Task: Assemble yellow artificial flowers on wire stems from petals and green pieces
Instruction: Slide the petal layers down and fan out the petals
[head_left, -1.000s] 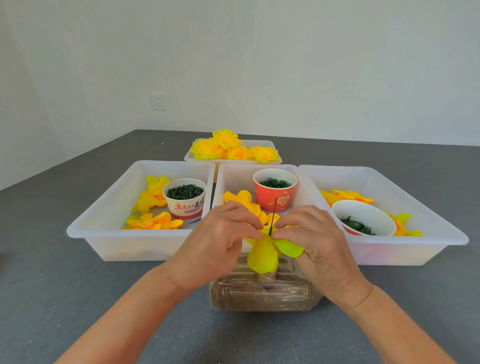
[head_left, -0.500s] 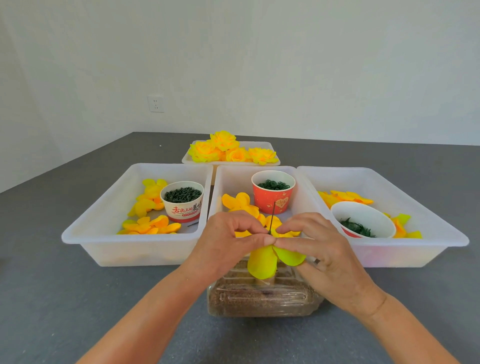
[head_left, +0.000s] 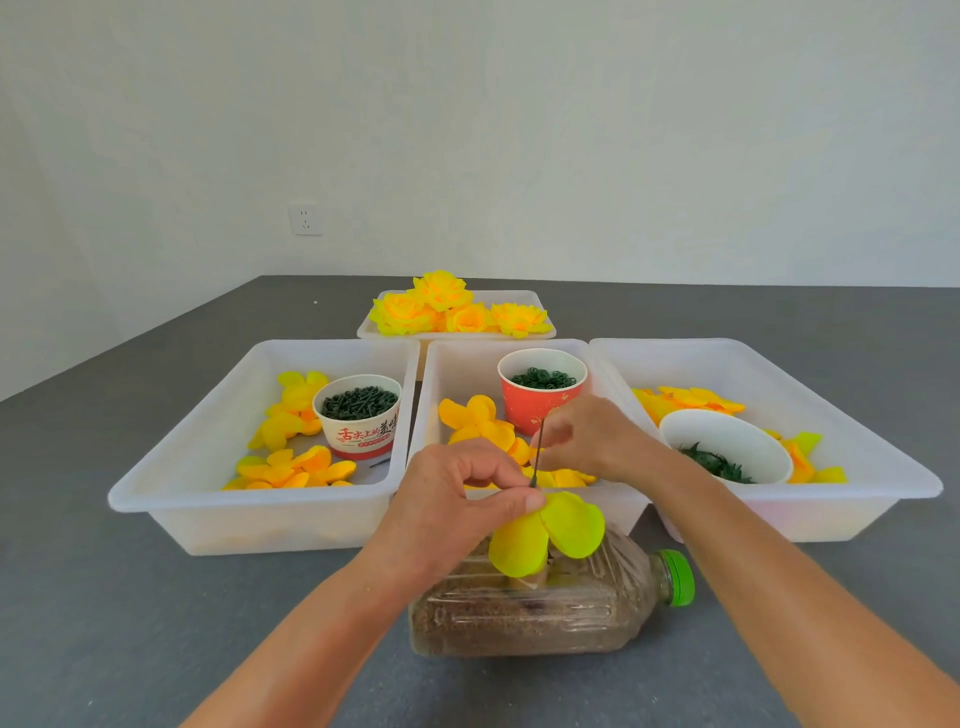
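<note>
While the left hand (head_left: 457, 499) pinches the yellow-green petals (head_left: 550, 530) on the wire stem (head_left: 537, 454) just above the lying bottle (head_left: 545, 608), the right hand (head_left: 587, 436) pinches the stem's top, over the middle tray's near rim (head_left: 597, 493); bare grey floor (head_left: 156, 623) flanks the bottle.

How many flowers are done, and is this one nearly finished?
About five finished flowers sit in the far tray. The left hand pinches yellow petals on the wire stem; the right hand holds its top. Loose petals fill the bins, so plenty remain.
</note>
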